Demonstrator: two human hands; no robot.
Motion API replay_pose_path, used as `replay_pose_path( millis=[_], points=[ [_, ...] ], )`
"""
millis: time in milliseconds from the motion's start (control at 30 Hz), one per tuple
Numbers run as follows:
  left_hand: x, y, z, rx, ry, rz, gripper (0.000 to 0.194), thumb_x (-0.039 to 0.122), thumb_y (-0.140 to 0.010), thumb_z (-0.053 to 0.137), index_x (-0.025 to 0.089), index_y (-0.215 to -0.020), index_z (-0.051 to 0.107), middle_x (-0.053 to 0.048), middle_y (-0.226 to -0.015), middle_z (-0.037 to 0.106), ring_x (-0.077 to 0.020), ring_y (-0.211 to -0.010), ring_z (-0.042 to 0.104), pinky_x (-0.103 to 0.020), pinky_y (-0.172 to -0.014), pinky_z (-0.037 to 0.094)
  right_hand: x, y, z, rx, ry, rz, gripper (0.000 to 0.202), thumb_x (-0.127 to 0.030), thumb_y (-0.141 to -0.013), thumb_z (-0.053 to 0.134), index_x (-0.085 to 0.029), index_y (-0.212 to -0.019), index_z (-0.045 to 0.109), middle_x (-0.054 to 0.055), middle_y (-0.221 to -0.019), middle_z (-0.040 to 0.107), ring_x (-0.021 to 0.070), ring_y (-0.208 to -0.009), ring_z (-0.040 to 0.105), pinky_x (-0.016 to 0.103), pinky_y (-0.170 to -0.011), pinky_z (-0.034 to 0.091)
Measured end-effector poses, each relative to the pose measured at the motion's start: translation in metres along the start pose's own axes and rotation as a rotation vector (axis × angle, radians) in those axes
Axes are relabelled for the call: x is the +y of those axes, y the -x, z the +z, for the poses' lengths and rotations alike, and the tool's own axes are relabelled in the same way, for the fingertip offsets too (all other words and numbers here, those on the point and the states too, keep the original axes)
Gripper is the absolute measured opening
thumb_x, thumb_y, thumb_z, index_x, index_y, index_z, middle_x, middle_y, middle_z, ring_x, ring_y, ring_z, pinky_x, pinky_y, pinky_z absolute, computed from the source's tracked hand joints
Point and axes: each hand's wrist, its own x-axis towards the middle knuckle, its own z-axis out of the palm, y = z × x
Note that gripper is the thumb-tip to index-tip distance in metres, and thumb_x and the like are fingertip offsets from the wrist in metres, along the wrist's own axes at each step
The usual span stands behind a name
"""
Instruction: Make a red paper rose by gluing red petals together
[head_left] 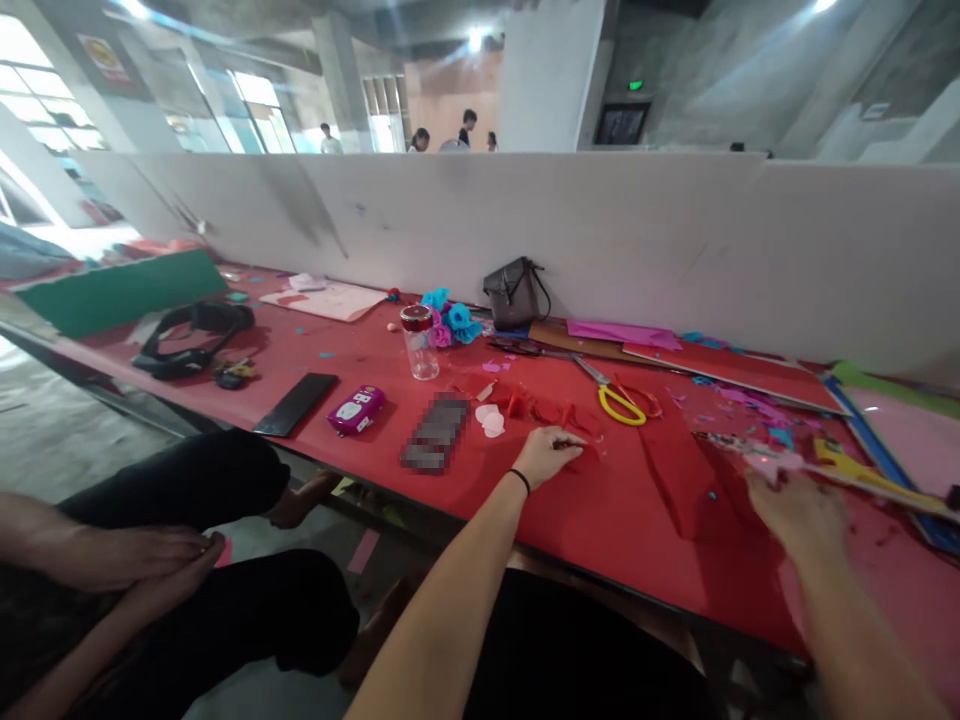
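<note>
My left hand [551, 455] is low over the red tabletop, with its thumb and fingers pinched together. Something red and thin shows at the fingertips, too small to name. Just beyond it are crumpled red scraps [551, 407] and pale pink paper petals [490, 421]. My right hand [799, 505] is smeared by motion at the right, beside a pale pink scrap [772, 462] and a yellow-handled tool [862, 468]. Its fingers cannot be read clearly. Between my hands lie a folded red sheet [679, 480] and scissors with yellow handles [621, 405].
A clear jar [422, 355], paper flowers [450, 320], a purple case [357, 410] and a dark flat box [297, 404] stand or lie leftward. A black bag [516, 293] leans against the white partition [637, 230]. At left sits another person, hands together [161, 560].
</note>
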Motion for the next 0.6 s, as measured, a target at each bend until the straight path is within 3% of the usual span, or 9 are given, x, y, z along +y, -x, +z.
replay_pose_path(
  millis=[67,100,133,167,233,300,367,467,600],
  points=[
    [0.0,0.0,0.001,0.011,0.024,0.001,0.018,0.014,-0.073,0.062,0.016,-0.086,0.074,-0.003,-0.079,0.067,-0.0108,-0.067,0.054,-0.022,-0.066,0.045,-0.011,0.018,-0.002,0.134,0.057,0.21,0.048,-0.046,-0.072,0.052,-0.011,-0.105,0.06,0.042,-0.117,0.049,0.056,-0.115,0.043,0.064,-0.072,0.038],
    [0.0,0.0,0.001,0.015,0.034,-0.001,0.018,0.015,-0.073,0.062,0.016,-0.086,0.074,-0.003,-0.078,0.067,-0.0108,-0.067,0.054,-0.022,-0.066,0.045,-0.02,0.029,-0.002,0.224,0.036,0.223,0.052,-0.045,-0.072,0.052,-0.011,-0.11,0.058,0.04,-0.126,0.044,0.056,-0.122,0.036,0.066,-0.077,0.036],
    [0.0,0.0,0.001,0.018,0.039,-0.001,0.018,0.015,-0.073,0.062,0.017,-0.086,0.074,-0.002,-0.077,0.066,-0.0105,-0.066,0.053,-0.021,-0.064,0.045,-0.032,0.04,0.0,0.265,-0.044,0.165,0.048,-0.044,-0.071,0.052,-0.013,-0.107,0.06,0.036,-0.125,0.047,0.052,-0.122,0.038,0.064,-0.083,0.036],
    [0.0,0.0,0.001,0.023,0.037,0.002,0.019,0.015,-0.072,0.062,0.017,-0.087,0.074,-0.001,-0.075,0.064,-0.0098,-0.064,0.052,-0.021,-0.063,0.044,-0.045,0.049,0.002,0.2,-0.181,0.05,0.044,-0.044,-0.072,0.052,-0.015,-0.102,0.061,0.03,-0.116,0.056,0.0464,-0.117,0.046,0.06,-0.085,0.039],
    [0.0,0.0,0.0,0.049,0.028,0.009,0.023,0.016,-0.073,0.062,0.017,-0.093,0.073,0.001,-0.071,0.061,-0.008,-0.058,0.046,-0.02,-0.059,0.041,-0.075,0.062,0.011,-0.126,-0.51,-0.142,0.04,-0.05,-0.073,0.052,-0.019,-0.095,0.063,0.016,-0.101,0.066,0.0342,-0.105,0.058,0.05,-0.087,0.045],
    [0.0,0.0,0.0,0.089,0.032,0.011,0.03,0.016,-0.073,0.061,0.017,-0.102,0.07,0.002,-0.07,0.059,-0.0063,-0.053,0.04,-0.019,-0.054,0.037,-0.106,0.066,0.022,-0.468,-0.72,-0.229,0.044,-0.054,-0.074,0.054,-0.021,-0.102,0.063,0.01,-0.106,0.067,0.0264,-0.104,0.059,0.041,-0.09,0.046],
    [-0.001,0.0,-0.001,0.12,0.054,0.012,0.038,0.014,-0.072,0.061,0.017,-0.109,0.066,0.002,-0.072,0.059,-0.0052,-0.05,0.036,-0.018,-0.051,0.035,-0.131,0.063,0.032,-0.716,-0.725,-0.275,0.05,-0.055,-0.07,0.061,-0.02,-0.106,0.064,0.01,-0.112,0.067,0.025,-0.105,0.059,0.039,-0.092,0.045],
    [-0.001,0.001,-0.001,0.13,0.091,0.043,0.044,0.01,-0.07,0.06,0.016,-0.114,0.061,0.0,-0.078,0.061,-0.0056,-0.054,0.042,-0.018,-0.053,0.038,-0.153,0.05,0.045,-0.878,-0.678,-0.349,0.051,-0.055,-0.068,0.065,-0.018,-0.103,0.067,0.011,-0.111,0.068,0.0259,-0.105,0.06,0.041,-0.095,0.042],
    [0.004,-0.002,0.0,0.183,0.107,0.038,0.045,0.01,-0.069,0.062,0.016,-0.114,0.058,-0.001,-0.081,0.062,-0.0075,-0.061,0.05,-0.019,-0.057,0.041,-0.158,0.037,0.055,-0.98,-0.699,-0.437,0.046,-0.056,-0.069,0.064,-0.017,-0.092,0.072,0.009,-0.099,0.072,0.0252,-0.096,0.063,0.04,-0.09,0.044]
  ],
)
